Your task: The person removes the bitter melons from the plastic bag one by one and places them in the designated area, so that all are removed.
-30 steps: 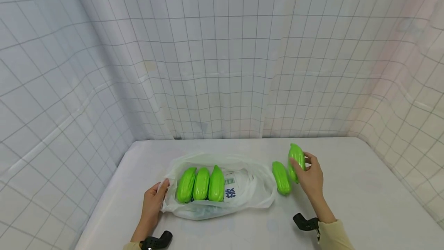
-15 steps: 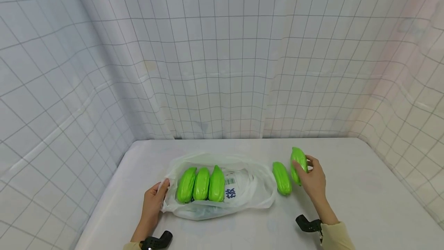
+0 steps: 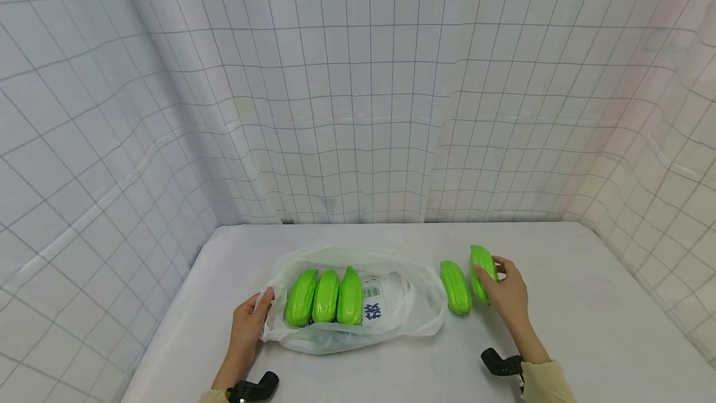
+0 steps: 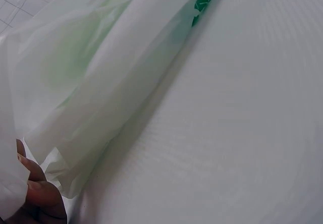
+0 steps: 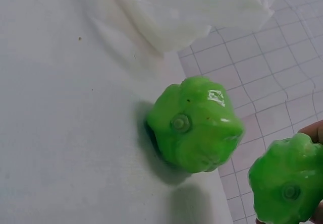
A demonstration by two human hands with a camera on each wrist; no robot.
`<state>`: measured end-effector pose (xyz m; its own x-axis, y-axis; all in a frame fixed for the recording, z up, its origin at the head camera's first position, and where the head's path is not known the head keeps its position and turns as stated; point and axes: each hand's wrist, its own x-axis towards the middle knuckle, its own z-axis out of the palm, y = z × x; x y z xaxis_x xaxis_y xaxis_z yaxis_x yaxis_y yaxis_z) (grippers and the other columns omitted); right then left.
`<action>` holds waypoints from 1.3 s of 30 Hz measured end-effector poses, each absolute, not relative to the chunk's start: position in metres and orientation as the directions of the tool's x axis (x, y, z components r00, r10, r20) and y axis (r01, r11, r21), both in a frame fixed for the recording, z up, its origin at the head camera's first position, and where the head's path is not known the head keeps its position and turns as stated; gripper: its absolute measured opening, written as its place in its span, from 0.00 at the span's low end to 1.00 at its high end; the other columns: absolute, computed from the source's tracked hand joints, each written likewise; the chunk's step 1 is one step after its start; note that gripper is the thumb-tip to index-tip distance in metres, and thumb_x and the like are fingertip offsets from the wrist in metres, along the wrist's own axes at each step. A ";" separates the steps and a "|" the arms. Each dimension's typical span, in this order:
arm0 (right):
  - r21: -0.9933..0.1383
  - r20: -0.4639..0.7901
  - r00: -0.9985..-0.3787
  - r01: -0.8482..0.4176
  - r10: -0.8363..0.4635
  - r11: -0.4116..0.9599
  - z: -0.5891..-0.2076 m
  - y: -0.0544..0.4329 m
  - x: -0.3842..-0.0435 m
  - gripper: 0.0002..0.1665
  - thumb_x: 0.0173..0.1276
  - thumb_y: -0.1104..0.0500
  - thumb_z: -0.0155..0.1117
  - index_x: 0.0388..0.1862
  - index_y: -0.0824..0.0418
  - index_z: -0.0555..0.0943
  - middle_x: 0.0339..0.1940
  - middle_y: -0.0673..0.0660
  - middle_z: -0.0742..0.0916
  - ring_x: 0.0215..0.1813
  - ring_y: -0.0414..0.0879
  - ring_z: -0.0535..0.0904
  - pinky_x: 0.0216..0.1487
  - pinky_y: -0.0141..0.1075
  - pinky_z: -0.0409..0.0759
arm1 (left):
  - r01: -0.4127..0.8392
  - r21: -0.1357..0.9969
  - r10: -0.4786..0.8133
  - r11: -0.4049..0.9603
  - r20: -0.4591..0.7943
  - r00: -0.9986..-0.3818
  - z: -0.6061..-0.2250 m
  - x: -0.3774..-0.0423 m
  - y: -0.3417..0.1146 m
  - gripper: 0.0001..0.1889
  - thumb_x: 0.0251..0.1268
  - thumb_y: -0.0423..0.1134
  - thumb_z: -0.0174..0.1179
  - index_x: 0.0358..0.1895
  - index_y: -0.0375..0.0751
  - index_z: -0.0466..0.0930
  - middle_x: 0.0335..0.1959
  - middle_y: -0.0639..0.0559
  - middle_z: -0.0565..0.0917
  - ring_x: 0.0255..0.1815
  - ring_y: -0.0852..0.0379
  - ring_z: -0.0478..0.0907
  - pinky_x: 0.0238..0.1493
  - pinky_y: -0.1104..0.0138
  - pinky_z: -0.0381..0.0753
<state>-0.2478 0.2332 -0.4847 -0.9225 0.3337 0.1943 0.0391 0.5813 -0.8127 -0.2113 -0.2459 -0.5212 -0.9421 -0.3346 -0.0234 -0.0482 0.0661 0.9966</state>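
Observation:
My left hand [image 3: 250, 323] pinches the left edge of a white plastic bag [image 3: 391, 326]; its thumb and fingertips [image 4: 44, 192] show at the bag in the left wrist view. Inside the open bag, three shiny green bitter melons [image 3: 325, 296] lie side by side. To the right, my right hand [image 3: 508, 291] grips another bitter melon [image 3: 482, 269] between thumb and fingers, its pointed end away from me. Just left of that one, a loose bitter melon [image 3: 455, 288] lies on the table beside the bag. The right wrist view shows the lobed near ends of the held melon [image 5: 282, 176] and the loose melon [image 5: 194, 128].
A white table [image 3: 391, 373] carries everything. Checked white curtains [image 3: 358, 111] hang behind it and along both sides. A printed label with a barcode [image 3: 371, 292] shows in the bag, right of the melons.
My right hand has lowered its bitter melon and drawn it slightly towards me and to the right. The left hand and the bag have stayed in place.

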 end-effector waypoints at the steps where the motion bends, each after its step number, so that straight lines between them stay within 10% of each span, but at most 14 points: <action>1: -0.809 0.190 -0.924 0.044 0.331 0.586 -0.485 0.234 -0.248 0.41 0.65 0.39 0.60 0.65 0.67 0.66 0.52 0.68 0.76 0.43 0.57 0.73 0.36 0.42 0.70 | -0.048 0.997 -0.337 0.067 -0.023 -0.941 -0.522 -0.211 -0.246 0.22 0.65 0.56 0.57 0.35 0.37 0.80 0.17 0.54 0.73 0.20 0.60 0.70 0.22 0.69 0.71; 39: -0.744 0.062 -0.963 0.130 0.262 0.655 -0.492 0.238 -0.242 0.43 0.66 0.38 0.58 0.63 0.72 0.66 0.52 0.74 0.76 0.51 0.65 0.73 0.46 0.55 0.69 | -0.041 0.996 -0.325 0.077 -0.014 -0.946 -0.519 -0.210 -0.246 0.22 0.65 0.55 0.58 0.33 0.35 0.79 0.16 0.55 0.69 0.20 0.60 0.68 0.21 0.69 0.69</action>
